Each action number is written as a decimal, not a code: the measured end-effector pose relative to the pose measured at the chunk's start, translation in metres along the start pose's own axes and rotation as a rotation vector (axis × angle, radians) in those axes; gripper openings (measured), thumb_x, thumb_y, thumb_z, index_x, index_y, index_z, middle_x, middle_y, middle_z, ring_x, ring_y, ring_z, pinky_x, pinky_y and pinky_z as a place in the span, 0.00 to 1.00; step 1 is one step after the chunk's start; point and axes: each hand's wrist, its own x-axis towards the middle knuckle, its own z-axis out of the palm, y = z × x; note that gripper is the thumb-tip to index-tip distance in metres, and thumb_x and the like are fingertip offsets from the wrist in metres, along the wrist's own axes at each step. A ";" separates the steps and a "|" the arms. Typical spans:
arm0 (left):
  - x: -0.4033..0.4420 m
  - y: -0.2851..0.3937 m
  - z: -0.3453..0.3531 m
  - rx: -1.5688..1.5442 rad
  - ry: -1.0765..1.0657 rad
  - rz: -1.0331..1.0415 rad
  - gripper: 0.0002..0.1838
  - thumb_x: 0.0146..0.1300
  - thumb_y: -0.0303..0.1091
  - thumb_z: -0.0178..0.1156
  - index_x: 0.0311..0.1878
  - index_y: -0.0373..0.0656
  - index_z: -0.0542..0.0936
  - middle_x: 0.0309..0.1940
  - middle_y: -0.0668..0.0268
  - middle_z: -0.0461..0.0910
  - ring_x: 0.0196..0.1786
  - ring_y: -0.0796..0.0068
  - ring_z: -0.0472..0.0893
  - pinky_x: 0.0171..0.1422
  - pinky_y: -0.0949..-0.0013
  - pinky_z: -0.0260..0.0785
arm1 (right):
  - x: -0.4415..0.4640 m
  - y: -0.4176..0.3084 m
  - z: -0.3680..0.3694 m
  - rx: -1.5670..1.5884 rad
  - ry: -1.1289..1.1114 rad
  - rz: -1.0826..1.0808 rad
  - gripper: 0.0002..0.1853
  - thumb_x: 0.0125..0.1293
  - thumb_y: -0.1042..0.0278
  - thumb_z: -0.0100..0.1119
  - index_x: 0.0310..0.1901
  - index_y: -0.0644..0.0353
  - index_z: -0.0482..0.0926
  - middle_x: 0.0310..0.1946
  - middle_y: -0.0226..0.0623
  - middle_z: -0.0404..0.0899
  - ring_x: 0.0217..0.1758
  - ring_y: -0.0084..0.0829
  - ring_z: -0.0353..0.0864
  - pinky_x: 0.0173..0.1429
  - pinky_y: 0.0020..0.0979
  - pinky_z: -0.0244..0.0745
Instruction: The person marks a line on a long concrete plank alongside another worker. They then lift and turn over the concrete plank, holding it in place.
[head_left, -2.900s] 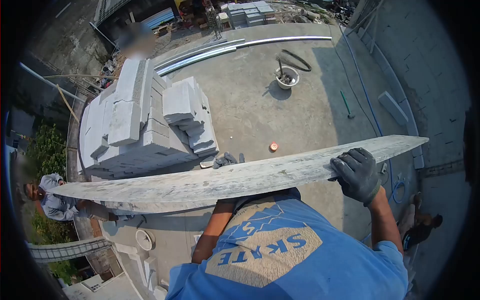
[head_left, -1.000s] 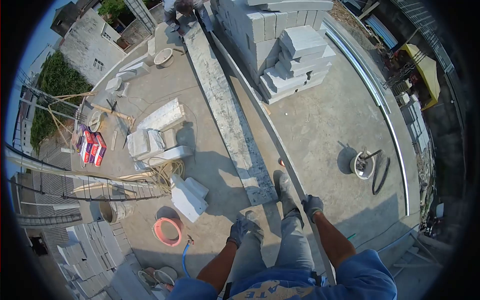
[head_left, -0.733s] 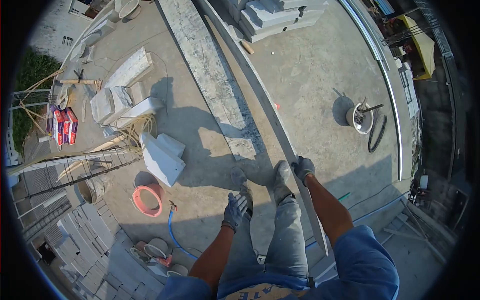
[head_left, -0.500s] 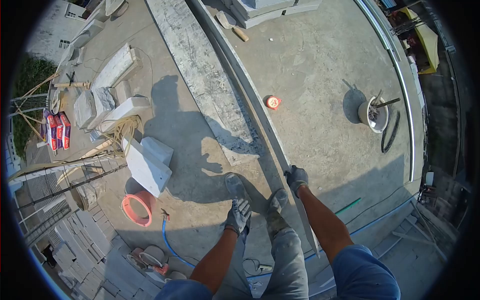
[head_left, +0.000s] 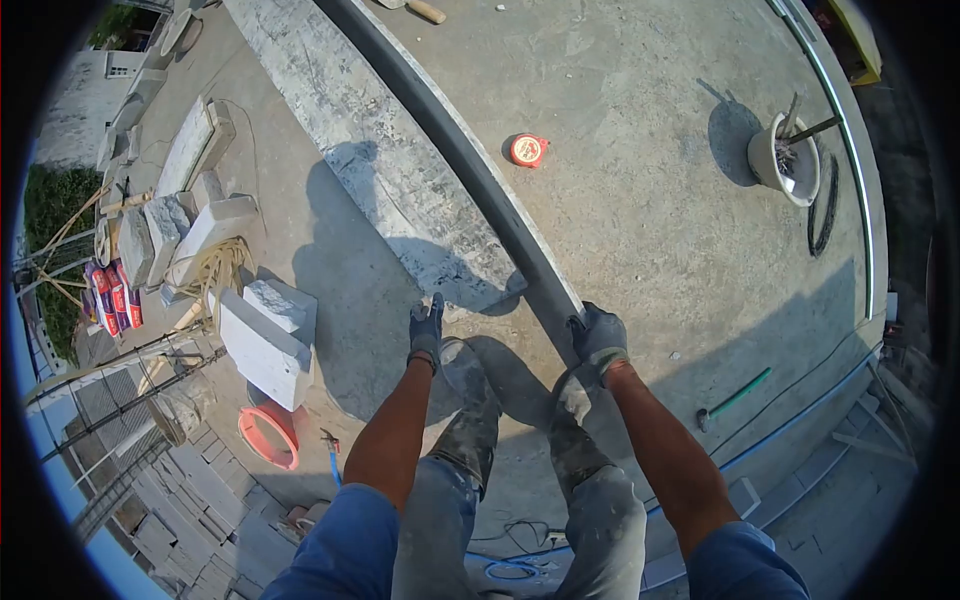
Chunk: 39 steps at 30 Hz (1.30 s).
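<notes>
In the head view, my gloved right hand [head_left: 598,335] is closed on the near end of a long, narrow bar with a pale top edge and a dark side [head_left: 478,168]. The bar slants away to the upper left. Beside it on the floor lies a wide, stained grey board [head_left: 375,135]. My gloved left hand [head_left: 426,328], fingers extended and holding nothing, hovers just short of the board's near end. An orange-red tape measure [head_left: 528,151] rests on the concrete right of the bar. My boots are below, between my hands.
White blocks [head_left: 262,350] and a pink bucket [head_left: 268,436] stand at left, near coiled pale hose [head_left: 225,272]. A pale bucket with tools [head_left: 784,160] sits at right. A green-handled hammer [head_left: 738,397] and a blue hose [head_left: 765,440] lie at lower right.
My left hand has reached forward, its palm no longer turned up, toward the board's near end. My right hand is now at the bar's end; earlier, the bar extended back past it.
</notes>
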 end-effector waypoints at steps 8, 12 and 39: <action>0.177 -0.048 -0.053 0.511 0.126 0.385 0.34 0.61 0.40 0.56 0.68 0.41 0.57 0.63 0.60 0.61 0.63 0.64 0.64 0.61 0.68 0.61 | -0.006 -0.016 -0.003 -0.051 -0.023 0.000 0.12 0.58 0.59 0.55 0.36 0.59 0.74 0.29 0.49 0.79 0.34 0.51 0.79 0.40 0.46 0.72; 0.172 0.006 -0.032 -0.259 0.113 0.182 0.34 0.61 0.50 0.55 0.64 0.38 0.63 0.56 0.59 0.70 0.58 0.61 0.70 0.58 0.65 0.64 | -0.004 -0.010 0.021 -0.083 0.075 -0.042 0.16 0.56 0.57 0.56 0.40 0.62 0.74 0.32 0.49 0.79 0.34 0.49 0.80 0.40 0.45 0.73; -0.049 0.148 -0.054 -0.418 -0.423 0.471 0.29 0.65 0.48 0.53 0.62 0.39 0.66 0.55 0.59 0.73 0.56 0.61 0.74 0.61 0.58 0.67 | -0.015 0.025 0.013 0.077 -0.009 -0.211 0.25 0.48 0.69 0.56 0.50 0.67 0.70 0.41 0.54 0.77 0.44 0.49 0.78 0.47 0.43 0.73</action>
